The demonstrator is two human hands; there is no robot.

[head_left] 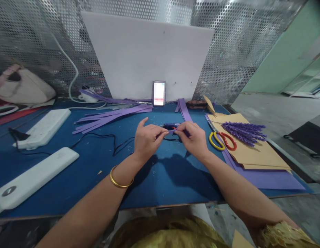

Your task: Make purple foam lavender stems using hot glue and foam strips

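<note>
Above the middle of the blue table, my left hand [148, 137] pinches one end of a small purple paper strip [171, 131] between thumb and forefinger. My right hand [192, 137] has its fingers closed on the other end. Just behind my fingers lies a dark blue glue gun [170, 125], partly covered by my right hand, with a bit of orange-red showing. Longer purple paper strips [115, 117] are fanned out on the far left, and another strip [185, 111] lies beyond my right hand.
Scissors [223, 140] with yellow and red handles rest at the right, beside purple lavender-like stems [244, 132] on brown paper [265, 155]. A phone [159, 93] leans against a white board [149, 51]. White power strips [46, 127] and a black cord [114, 137] occupy the left.
</note>
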